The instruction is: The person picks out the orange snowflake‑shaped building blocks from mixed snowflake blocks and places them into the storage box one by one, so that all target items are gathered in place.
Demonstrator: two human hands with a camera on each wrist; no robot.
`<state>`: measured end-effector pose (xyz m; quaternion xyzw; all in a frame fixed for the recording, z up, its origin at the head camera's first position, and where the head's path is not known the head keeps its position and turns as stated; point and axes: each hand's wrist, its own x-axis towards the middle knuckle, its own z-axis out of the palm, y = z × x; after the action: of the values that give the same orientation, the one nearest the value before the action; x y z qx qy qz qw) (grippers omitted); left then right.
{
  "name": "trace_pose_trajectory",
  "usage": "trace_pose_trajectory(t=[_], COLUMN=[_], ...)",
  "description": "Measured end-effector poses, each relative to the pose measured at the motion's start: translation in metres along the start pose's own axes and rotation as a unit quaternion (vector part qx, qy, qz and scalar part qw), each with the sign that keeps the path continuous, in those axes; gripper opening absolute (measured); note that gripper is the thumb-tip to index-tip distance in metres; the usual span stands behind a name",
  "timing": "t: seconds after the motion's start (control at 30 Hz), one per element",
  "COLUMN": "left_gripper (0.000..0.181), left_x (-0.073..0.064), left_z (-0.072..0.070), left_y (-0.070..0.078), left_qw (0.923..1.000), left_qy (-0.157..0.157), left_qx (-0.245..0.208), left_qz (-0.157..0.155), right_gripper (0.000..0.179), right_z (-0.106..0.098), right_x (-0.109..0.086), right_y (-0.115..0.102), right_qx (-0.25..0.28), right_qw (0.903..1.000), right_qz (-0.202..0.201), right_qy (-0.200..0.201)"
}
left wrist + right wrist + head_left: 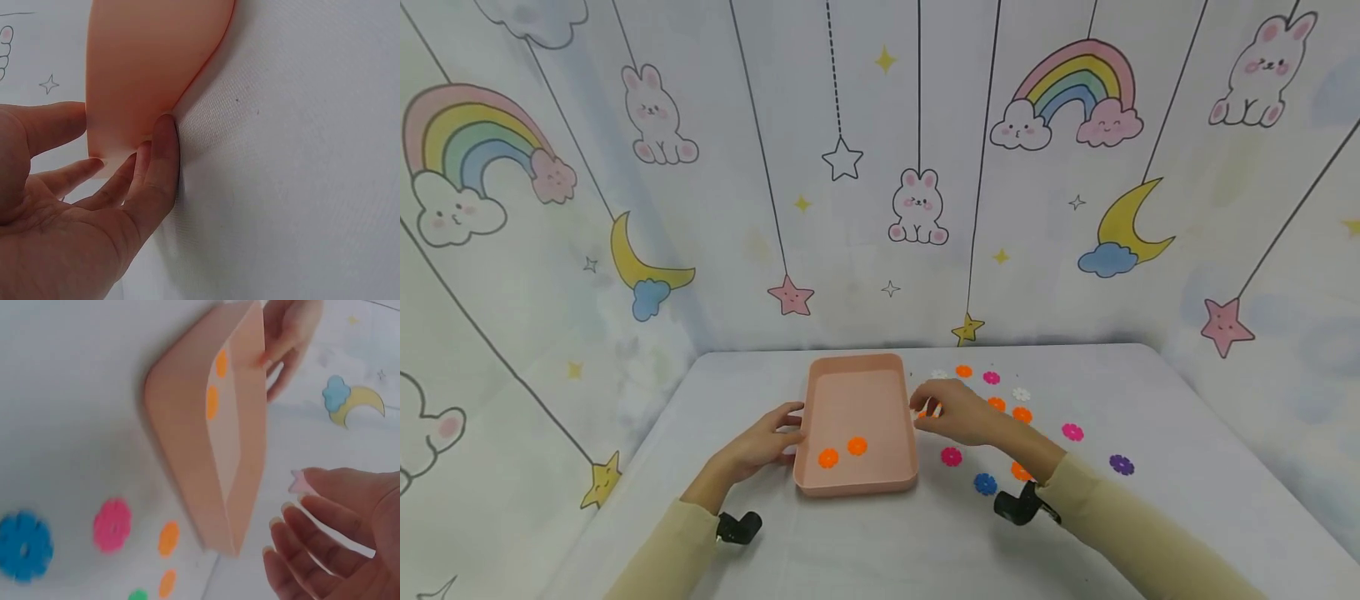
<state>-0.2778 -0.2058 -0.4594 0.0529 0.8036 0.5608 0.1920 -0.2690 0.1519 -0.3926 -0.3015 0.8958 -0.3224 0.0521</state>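
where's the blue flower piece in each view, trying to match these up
Head: the blue flower piece is in the lower part, slightly right of centre, to the right of the peach tray.
Left wrist: not in this picture.
Right wrist: the blue flower piece is at the left edge, low down.
Shared landmark: the peach tray, visible in all three views.
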Motion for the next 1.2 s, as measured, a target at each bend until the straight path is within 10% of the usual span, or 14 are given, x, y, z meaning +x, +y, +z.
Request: trace_pose_trajectory(t=[0.27, 0.57, 1.2], left_gripper=[0.062, 0.062, 0.062], left_x=[0.001, 0.001, 0.001], left_z=[0.000, 0.000, 0.001], left_y=[-0.002, -0.002, -0.001], left_qw=[1.0000, 1.0000, 1.0000], left_qy=[0.003, 0.003, 0.005], left_qx=[-0.002, -0.004, 0.003], left_qz=[0.000, 0.001, -0.001], right_gripper=[0.021, 0.024, 0.027], right_z=[-0.041, -0.065, -0.054], right_x=[-0.037, -0.078, -0.111], right_y=[0.030, 0.078, 0.151], right_qx=[-0.028, -0.048, -0.021], right_qw=[0.9993, 0.9976, 0.9897], right_qz=[-0.022, 0.043, 0.141], right_qy=[0.009, 0.028, 0.006])
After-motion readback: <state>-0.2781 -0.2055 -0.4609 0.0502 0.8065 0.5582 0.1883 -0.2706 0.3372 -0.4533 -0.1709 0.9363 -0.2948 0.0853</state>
